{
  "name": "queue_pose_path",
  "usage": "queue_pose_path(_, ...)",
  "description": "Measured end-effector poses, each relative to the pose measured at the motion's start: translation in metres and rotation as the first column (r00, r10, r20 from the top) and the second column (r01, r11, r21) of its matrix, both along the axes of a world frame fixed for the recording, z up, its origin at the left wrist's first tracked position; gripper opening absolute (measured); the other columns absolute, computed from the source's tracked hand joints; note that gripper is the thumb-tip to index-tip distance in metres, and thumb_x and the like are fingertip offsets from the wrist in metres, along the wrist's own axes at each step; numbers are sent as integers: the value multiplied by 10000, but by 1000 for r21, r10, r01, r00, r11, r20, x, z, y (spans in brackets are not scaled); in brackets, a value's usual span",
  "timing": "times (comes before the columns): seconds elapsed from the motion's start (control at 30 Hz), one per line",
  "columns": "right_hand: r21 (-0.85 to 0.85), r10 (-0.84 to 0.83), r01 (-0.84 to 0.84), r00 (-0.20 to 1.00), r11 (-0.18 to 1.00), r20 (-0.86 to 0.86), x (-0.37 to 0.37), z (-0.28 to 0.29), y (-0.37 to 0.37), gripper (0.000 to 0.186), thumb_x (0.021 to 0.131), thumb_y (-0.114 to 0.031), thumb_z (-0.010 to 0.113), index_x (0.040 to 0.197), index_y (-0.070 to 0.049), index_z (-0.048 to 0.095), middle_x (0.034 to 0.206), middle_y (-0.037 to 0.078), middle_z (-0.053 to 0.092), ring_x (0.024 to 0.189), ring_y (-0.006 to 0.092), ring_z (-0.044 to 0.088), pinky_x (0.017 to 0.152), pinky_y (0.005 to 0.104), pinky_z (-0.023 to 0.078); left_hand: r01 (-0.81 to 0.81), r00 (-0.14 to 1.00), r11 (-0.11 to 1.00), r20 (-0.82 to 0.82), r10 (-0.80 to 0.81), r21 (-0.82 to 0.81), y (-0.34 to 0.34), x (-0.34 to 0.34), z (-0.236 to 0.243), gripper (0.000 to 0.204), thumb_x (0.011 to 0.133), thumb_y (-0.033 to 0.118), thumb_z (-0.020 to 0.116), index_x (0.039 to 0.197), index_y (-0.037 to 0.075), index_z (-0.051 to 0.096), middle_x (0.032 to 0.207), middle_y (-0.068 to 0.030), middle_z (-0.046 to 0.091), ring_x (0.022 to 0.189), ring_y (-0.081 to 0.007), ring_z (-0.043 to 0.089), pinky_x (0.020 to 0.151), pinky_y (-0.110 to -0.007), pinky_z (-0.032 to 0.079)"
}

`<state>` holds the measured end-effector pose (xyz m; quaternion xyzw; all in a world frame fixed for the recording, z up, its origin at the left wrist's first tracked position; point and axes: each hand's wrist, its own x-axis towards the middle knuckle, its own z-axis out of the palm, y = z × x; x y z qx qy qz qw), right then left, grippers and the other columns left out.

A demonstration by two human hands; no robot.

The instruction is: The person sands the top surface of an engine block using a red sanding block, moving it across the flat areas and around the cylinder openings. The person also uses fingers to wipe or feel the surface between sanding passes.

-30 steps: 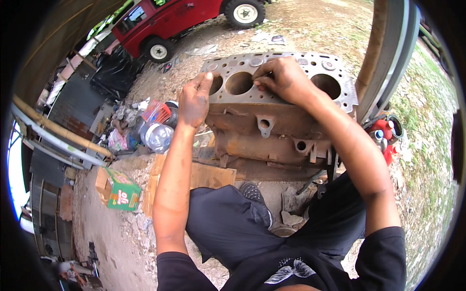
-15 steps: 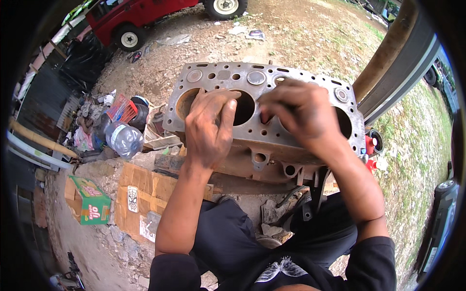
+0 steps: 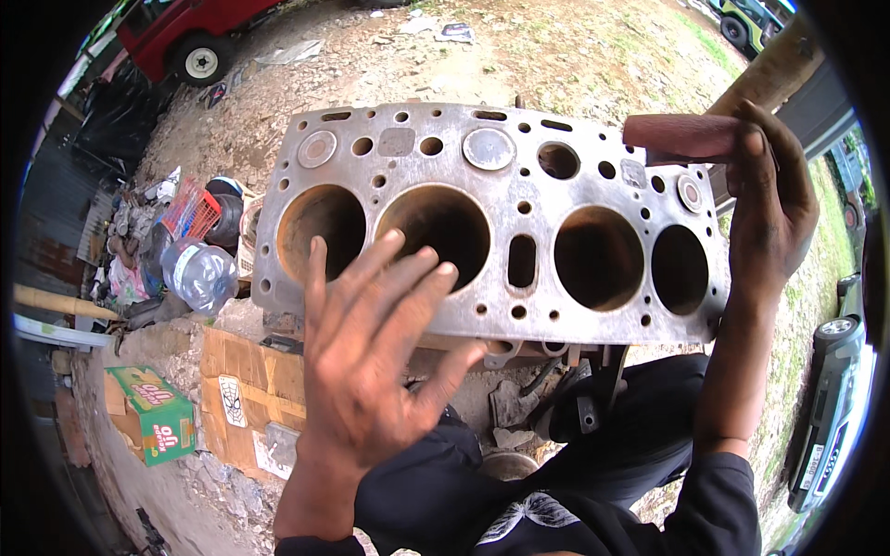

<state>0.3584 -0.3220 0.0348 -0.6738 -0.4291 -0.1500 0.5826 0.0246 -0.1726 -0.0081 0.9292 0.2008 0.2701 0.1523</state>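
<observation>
A grey metal engine block (image 3: pixel 503 213) faces up in front of me, its flat deck pierced by several large rust-stained bores, smaller holes and slots. My left hand (image 3: pixel 375 347) has its fingers spread over the lower edge of the deck beside the two left bores, holding nothing; whether the fingertips touch the metal I cannot tell. My right hand (image 3: pixel 769 195) is raised over the deck's right corner, gripping a reddish-brown rectangular piece (image 3: pixel 675 136), which looks like folded sandpaper, between thumb and fingers.
A red off-road vehicle (image 3: pixel 162 37) stands behind. At left lie a large plastic bottle (image 3: pixel 199 278), a red crate (image 3: pixel 192 211) and other litter, with a green box (image 3: pixel 148 417) and flat cardboard (image 3: pixel 246 403) nearer. A pole (image 3: pixel 779 60) rises at back right; a parked car (image 3: pixel 825 408) is at far right.
My right hand has moved from the middle of the deck up to the right, the reddish piece now showing. My left hand has shifted down and spread its fingers. The view has shifted over the block.
</observation>
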Motion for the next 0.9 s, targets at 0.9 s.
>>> queue_pose_path(0.9, -12, 170, -182, 939, 983, -298, 31, -37, -2, 380, 1152, -230, 722, 1467, -20, 761, 1138, -45, 742, 864, 6, 506, 763, 179, 387, -36, 990, 991, -129, 53, 129, -11, 13, -4, 629, 814, 240, 922, 1396, 35, 798, 1193, -151, 785, 1241, -363, 715, 1232, -569, 437)
